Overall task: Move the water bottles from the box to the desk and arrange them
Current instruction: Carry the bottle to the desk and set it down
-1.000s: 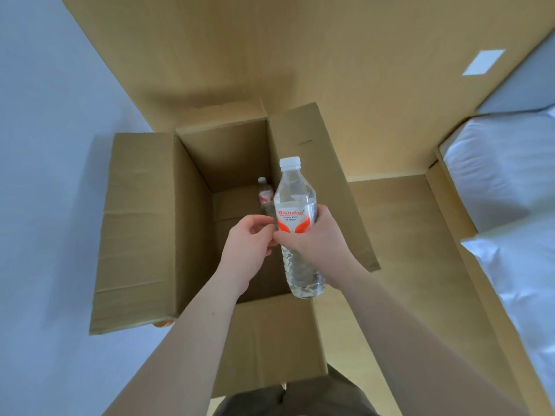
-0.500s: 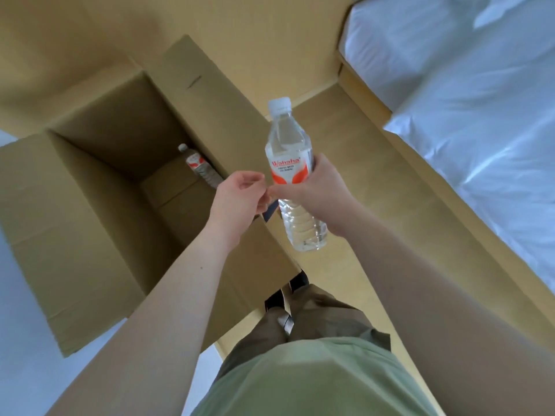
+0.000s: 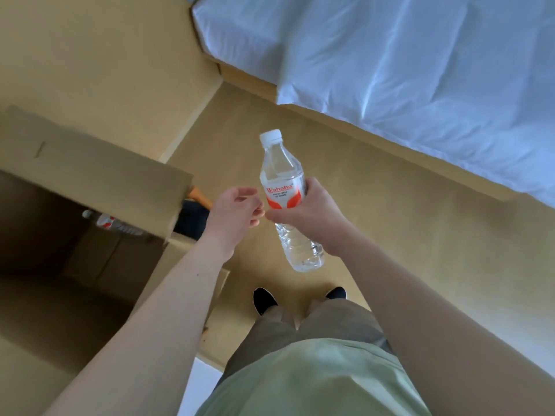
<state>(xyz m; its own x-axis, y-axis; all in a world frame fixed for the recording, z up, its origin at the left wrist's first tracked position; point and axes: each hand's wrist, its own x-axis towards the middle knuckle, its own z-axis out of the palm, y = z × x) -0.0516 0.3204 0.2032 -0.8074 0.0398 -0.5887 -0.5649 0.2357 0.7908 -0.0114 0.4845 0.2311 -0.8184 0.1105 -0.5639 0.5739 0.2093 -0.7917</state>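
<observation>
The right hand [image 3: 309, 216] gripped the bottle [image 3: 285, 202] round its label, cap up, over the floor [image 3: 405, 235]. The left hand [image 3: 235, 213] hovered just beside it, fingers loosely curled and empty. Left, another bottle [image 3: 111, 223] lay in the box [image 3: 90, 166]. Beyond was a bed [image 3: 405, 64].

Open floor [image 3: 375, 223] ahead and to the right, bounded further right by bed [image 3: 405, 64] and its frame edge, tall cardboard box [image 3: 90, 163] with raised flap walling the left, wall [image 3: 105, 55] closing the far left corner, own feet below
</observation>
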